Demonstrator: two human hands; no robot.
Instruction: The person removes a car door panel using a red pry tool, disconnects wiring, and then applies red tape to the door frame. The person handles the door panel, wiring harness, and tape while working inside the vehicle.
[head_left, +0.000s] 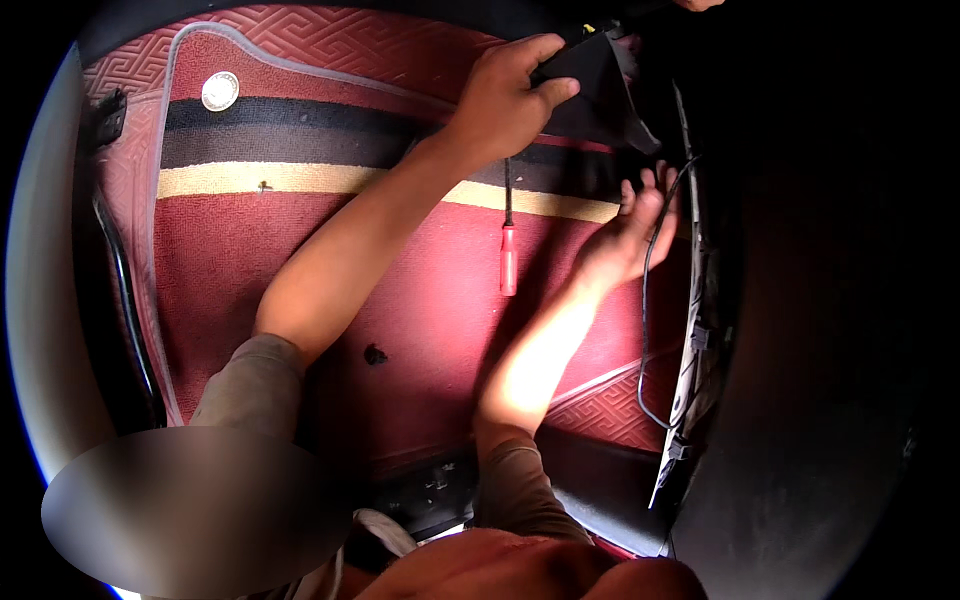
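Left hand (512,98) on black panel (592,88), 1 badge (220,91) illegible

One screwdriver (508,260), one mat (230,300), one cable (644,320), apparently one black panel (595,92).

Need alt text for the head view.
A person's left hand holds a black panel by its edge; the right hand is open just below, a thin black cable running across it. A red-handled screwdriver lies on the striped red mat beneath.
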